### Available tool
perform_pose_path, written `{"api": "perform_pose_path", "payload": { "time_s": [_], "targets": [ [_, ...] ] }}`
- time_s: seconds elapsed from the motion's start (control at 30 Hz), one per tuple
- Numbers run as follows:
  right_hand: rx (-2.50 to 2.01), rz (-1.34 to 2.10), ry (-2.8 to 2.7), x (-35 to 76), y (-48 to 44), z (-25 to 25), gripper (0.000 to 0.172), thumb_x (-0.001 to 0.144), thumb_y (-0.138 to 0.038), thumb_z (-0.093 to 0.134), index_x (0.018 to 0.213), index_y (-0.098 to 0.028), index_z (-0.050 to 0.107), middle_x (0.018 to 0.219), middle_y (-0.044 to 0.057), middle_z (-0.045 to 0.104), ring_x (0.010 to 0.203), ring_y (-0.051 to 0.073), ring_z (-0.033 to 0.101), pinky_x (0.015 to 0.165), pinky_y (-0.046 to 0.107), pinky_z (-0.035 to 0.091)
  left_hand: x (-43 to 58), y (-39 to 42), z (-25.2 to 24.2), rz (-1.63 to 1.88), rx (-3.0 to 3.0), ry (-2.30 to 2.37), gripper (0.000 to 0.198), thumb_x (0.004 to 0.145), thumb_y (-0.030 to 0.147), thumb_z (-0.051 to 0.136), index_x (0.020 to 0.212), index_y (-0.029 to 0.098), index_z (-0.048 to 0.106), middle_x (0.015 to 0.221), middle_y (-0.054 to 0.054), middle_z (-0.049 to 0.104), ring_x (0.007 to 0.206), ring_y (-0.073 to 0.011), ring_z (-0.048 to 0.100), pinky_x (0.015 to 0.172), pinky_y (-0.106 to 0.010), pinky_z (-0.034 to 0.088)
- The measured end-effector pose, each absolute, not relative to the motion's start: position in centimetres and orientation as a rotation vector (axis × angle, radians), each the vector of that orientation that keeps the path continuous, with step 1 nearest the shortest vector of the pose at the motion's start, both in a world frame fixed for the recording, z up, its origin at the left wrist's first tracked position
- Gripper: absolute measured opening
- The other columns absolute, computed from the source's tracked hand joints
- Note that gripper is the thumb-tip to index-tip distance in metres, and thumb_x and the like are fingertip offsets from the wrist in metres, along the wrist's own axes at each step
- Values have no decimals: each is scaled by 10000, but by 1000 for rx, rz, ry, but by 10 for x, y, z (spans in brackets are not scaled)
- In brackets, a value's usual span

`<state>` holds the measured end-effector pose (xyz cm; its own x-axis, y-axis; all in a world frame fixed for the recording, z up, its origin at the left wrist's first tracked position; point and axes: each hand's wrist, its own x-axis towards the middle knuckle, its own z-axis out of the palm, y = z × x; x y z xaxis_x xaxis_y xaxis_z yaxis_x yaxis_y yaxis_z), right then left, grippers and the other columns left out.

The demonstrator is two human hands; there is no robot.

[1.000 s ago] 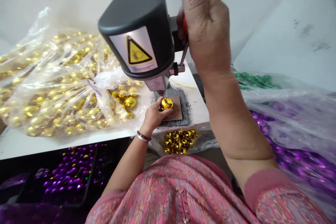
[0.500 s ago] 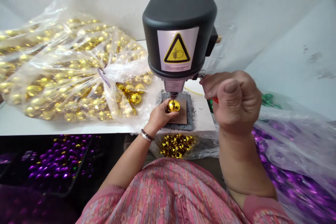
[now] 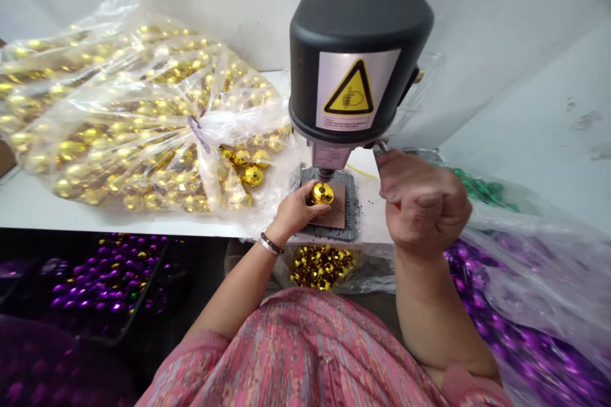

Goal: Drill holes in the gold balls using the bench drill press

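A black drill press (image 3: 358, 44) with a yellow warning sticker stands over a grey base (image 3: 352, 203) with a brown board (image 3: 337, 213) on it. My left hand (image 3: 296, 208) pinches a shiny gold faceted ball (image 3: 323, 193) on the board, just under the chuck (image 3: 326, 174). A dark hole shows in the ball's top. My right hand (image 3: 424, 203) is closed round the press's lever at the right; a metal rod and a bit of red show by its fingers, and the rest of the lever is hidden.
A big clear bag of gold balls (image 3: 133, 121) lies on the white table (image 3: 191, 224) at the left. Below the front edge sit gold pieces (image 3: 322, 267) in plastic. Purple balls (image 3: 109, 273) fill a dark bin at lower left. Purple (image 3: 506, 331) and green (image 3: 487, 191) ones lie at right.
The view has shifted, so the press sits further right. My right hand has swung a little with the lever. The ball now shows a dark hole on top, and my left hand still holds it.
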<state>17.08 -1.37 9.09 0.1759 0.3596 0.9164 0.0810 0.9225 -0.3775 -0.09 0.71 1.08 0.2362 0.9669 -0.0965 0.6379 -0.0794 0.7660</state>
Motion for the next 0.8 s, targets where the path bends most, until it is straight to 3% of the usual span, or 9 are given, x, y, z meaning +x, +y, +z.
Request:
{"api": "perform_pose_path", "payload": {
  "time_s": [0.63, 0.8],
  "targets": [
    [-385, 70, -1346, 166, -10, 74, 378, 990, -397, 436, 674, -193, 475, 597, -38, 473, 590, 79, 518, 811, 351, 566, -4, 10, -4, 744, 1675, 1371, 616, 719, 327, 821, 1306, 212, 671, 1077, -53, 765, 966, -226, 681, 871, -308, 527],
    [-404, 73, -1381, 169, -10, 67, 335, 957, -306, 492, 645, -189, 459, 588, -49, 499, 577, 80, 512, 838, 369, 561, -3, 9, -3, 731, 1675, 1384, 608, 730, 322, 813, 1311, 215, 666, 1094, -54, 764, 986, -227, 679, 886, -311, 525]
  ]
}}
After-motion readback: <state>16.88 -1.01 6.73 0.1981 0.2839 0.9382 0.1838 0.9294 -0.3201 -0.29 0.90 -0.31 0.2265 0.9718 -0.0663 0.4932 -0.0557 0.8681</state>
